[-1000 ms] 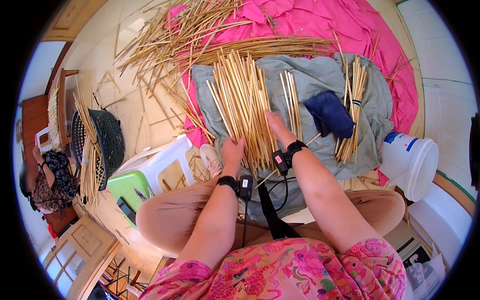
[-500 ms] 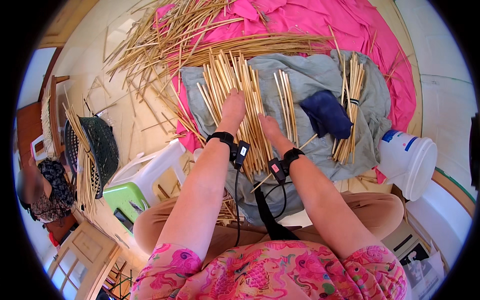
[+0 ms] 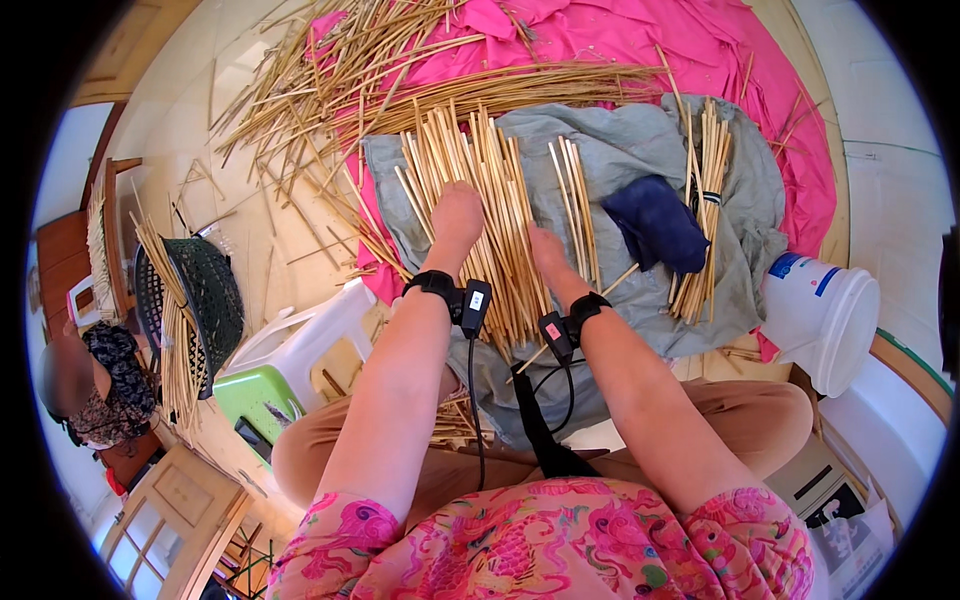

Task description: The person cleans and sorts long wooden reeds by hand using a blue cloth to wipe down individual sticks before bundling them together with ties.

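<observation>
A wide row of pale yellow cut plant stalks (image 3: 500, 180) lies side by side on the grey cloth (image 3: 620, 130) in front of me. My left hand (image 3: 458, 215) rests on its left half with the fingers curled down onto the stalks; the fingertips are hidden. Against the row's right edge lies my right hand (image 3: 548, 252), its fingers mostly out of sight. A few separate stalks (image 3: 573, 205) lie a little to its right. One single stalk (image 3: 620, 280) slants past my right wrist.
Right on the cloth are a dark blue cloth bundle (image 3: 655, 225) and a tied bundle of stalks (image 3: 712, 180). A white bucket (image 3: 815, 310) lies tilted. Loose stalks (image 3: 340, 90) cover the pink cloth (image 3: 600, 30). Left are a stool (image 3: 300, 335), a basket (image 3: 215, 290) and another person (image 3: 110, 375).
My left hand has shifted slightly left and toward me along the stalks, its fingers looking more curled. My right hand stays by the row's right edge. The whole view has shifted slightly.
</observation>
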`<state>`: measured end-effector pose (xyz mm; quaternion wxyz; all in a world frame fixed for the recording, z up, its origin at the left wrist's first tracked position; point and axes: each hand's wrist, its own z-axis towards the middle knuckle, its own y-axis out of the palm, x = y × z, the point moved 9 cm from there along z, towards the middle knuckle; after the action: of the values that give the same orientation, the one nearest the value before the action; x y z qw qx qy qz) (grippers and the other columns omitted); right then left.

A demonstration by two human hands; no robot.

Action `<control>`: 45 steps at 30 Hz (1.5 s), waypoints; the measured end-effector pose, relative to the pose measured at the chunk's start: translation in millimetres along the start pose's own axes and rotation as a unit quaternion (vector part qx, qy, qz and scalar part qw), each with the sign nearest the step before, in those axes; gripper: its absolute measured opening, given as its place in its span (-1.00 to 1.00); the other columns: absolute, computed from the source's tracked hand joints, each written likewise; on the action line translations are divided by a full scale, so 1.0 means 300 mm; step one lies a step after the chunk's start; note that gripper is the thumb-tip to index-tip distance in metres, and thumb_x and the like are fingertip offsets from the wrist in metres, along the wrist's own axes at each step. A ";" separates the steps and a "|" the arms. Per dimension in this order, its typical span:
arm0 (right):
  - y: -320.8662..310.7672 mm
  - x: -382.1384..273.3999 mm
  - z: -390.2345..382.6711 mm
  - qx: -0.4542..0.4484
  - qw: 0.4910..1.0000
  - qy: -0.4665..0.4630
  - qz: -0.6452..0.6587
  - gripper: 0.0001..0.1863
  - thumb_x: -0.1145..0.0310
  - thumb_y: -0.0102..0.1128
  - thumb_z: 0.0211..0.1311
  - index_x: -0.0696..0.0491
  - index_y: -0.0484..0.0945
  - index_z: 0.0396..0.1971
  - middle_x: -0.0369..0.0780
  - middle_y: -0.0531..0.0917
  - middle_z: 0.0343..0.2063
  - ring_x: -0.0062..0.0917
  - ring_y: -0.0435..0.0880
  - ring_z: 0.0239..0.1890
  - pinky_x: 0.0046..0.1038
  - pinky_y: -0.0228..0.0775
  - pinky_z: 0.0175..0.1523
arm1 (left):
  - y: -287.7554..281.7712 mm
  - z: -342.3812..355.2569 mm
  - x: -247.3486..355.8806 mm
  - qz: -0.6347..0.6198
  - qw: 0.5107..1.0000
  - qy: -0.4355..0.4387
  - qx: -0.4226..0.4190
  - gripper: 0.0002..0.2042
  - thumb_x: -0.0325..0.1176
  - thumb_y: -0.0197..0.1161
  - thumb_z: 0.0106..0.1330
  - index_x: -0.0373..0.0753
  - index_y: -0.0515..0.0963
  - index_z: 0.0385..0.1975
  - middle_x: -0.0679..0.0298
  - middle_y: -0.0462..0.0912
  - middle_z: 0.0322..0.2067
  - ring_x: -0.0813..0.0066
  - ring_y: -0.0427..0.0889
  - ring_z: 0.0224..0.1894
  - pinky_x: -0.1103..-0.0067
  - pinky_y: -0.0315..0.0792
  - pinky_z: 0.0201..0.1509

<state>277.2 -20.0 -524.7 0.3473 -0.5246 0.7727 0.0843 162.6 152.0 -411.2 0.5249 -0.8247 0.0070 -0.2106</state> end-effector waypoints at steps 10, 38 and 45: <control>-0.106 -0.238 -0.168 0.136 0.906 -0.269 -0.298 -0.78 0.39 0.08 0.02 0.18 0.53 -0.35 -0.02 0.58 -0.39 -0.20 0.55 -0.26 -0.29 0.39 -0.13 | -0.033 -0.288 -0.186 -0.092 0.948 -0.136 0.271 -0.69 -0.35 0.11 0.15 -0.36 0.32 -0.16 -0.02 0.37 -0.21 0.02 0.38 -0.11 0.32 0.28 -0.01; -0.306 -0.558 -0.505 -0.196 0.946 -0.187 0.181 -0.82 0.41 0.20 -0.04 0.09 0.42 -0.70 -0.24 0.58 -0.53 -0.60 0.49 -0.49 -0.50 0.33 -0.34 | 0.024 -0.423 -0.156 -0.219 0.958 -0.128 0.135 -0.51 -0.33 0.24 -0.01 -0.28 0.29 -0.04 0.00 0.27 -0.03 0.04 0.27 0.05 0.34 0.22 0.12; -0.264 -0.264 -0.352 0.030 0.925 -0.210 -0.315 -0.69 0.19 0.26 -0.04 0.16 0.49 -0.51 -0.11 0.58 -0.50 -0.29 0.57 -0.41 -0.34 0.41 -0.27 | 0.092 -0.410 -0.290 -0.235 0.944 -0.177 0.148 -0.46 -0.25 0.23 0.04 -0.34 0.24 -0.01 -0.02 0.24 0.00 0.01 0.25 0.07 0.32 0.22 0.12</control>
<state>315.2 -47.1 -377.9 0.5258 -0.7004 0.4794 0.0555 45.4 53.7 -420.4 0.5696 -0.7399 -0.3110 -0.1774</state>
